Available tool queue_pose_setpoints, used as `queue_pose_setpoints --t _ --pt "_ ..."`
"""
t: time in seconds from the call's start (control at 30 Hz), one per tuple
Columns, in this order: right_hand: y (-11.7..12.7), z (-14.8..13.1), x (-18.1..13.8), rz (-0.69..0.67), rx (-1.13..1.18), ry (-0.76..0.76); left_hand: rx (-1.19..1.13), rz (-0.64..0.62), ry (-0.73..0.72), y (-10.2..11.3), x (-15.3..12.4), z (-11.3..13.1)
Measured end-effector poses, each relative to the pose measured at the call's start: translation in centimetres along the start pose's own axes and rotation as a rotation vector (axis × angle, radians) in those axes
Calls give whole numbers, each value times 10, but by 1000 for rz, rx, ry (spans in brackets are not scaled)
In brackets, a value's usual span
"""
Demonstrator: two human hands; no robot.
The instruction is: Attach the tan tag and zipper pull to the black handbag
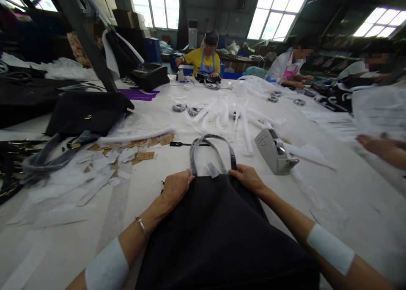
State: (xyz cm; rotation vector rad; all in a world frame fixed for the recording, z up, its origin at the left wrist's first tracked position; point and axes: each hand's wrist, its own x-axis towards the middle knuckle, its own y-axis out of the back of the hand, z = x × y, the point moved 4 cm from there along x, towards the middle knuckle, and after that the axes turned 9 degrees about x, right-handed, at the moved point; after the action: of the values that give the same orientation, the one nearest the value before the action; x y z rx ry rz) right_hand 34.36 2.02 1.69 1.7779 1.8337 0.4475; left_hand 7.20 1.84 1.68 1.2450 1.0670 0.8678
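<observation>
A black bag [218, 235] lies flat on the white table [333, 188] right in front of me, its grey handles [212, 148] looping away from me. My left hand [175, 186] grips the bag's top edge at the left handle base. My right hand [249, 178] grips the same edge at the right handle base. A small white tag [212, 169] sits between the handles at the bag's mouth.
A grey tape dispenser [275, 151] stands just right of the handles. Paper strips and brown tags [104, 167] litter the left. Black bags [87, 112] lie far left. White wrapping rolls [218, 112] fill the middle. Other people work at the far end, and another person's hand [380, 148] reaches in at right.
</observation>
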Motion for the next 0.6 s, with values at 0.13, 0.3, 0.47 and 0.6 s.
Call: queue_pose_setpoints --t 0.13,0.3,0.47,0.6 --pt "-7 -4 3 37 -116 59 -24 273 -138 21 -4 7" --pt "-18 -10 -1 139 -185 150 -169 307 -433 44 7 38" --pt "-15 -21 -16 299 -90 309 -321 46 -414 45 30 48" --pt "-3 -47 -29 244 -58 360 -489 -38 -411 42 33 43"
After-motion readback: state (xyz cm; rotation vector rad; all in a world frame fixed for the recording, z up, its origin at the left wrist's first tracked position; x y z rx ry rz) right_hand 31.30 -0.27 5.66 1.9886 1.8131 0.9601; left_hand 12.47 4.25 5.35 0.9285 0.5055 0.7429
